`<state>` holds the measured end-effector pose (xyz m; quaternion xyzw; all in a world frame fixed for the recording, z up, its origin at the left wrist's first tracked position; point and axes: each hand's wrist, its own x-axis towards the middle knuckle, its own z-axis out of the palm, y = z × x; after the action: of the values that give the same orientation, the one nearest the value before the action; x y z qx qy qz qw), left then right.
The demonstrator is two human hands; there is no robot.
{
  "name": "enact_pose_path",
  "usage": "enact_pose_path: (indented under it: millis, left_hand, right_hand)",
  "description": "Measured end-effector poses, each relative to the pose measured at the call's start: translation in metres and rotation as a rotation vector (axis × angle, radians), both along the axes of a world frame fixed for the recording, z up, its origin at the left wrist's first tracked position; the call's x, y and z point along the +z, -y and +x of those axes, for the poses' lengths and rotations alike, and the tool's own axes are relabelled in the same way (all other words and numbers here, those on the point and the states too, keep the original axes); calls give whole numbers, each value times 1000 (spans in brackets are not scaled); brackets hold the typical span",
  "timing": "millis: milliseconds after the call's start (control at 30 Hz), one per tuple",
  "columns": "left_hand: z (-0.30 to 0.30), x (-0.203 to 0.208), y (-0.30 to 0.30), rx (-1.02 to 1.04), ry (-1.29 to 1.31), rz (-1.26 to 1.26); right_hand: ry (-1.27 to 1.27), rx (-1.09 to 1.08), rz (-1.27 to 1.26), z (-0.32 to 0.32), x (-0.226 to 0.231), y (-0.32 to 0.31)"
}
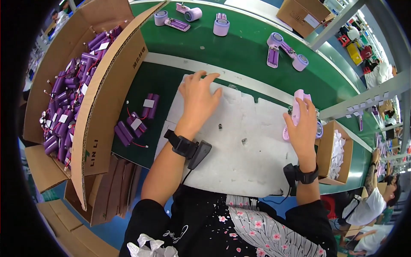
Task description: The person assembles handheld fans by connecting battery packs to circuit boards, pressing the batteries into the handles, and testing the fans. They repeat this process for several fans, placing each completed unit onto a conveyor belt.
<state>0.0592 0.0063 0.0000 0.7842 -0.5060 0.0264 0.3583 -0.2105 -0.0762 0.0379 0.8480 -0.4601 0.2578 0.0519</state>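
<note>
My left hand (pixel 200 97) is over the far left part of a white foam mat (pixel 231 158), its fingers spread and nothing in them. At the mat's right edge, my right hand (pixel 303 128) is curled over a pale pink handheld-fan casing (pixel 296 112), thumb on one side and fingers on the other. Part of the casing is hidden beneath the hand. A bluish-purple round part (pixel 319 129) peeks out beside it. Left of the mat lie a few purple battery packs (pixel 136 124) with white labels and red wires.
A tall cardboard box (pixel 109 115) full of purple battery packs (pixel 64 100) stands at left. At right is a small carton (pixel 324 160) holding white paper pieces (pixel 337 154). Several lilac fan units (pixel 221 26) lie on the green bench (pixel 248 47) beyond. A metal post (pixel 364 95) rises at right.
</note>
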Motion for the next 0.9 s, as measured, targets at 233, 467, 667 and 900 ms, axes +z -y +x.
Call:
enact_pose_path:
  millis: [233,467,667,900]
  left_hand:
    - [61,22,-40,238,81,346]
    - [98,31,-83,187,-41,541]
    - [38,74,-68,-11,-346,4]
    - [-46,100,-36,-862,-183,94]
  right_hand:
    - [409,464,154,-2,-1,-25]
    - [493,758,687,12,-23,-50]
    - [869,691,1430,22,-33,-62]
    - [1255,627,1602,18,-48,-54]
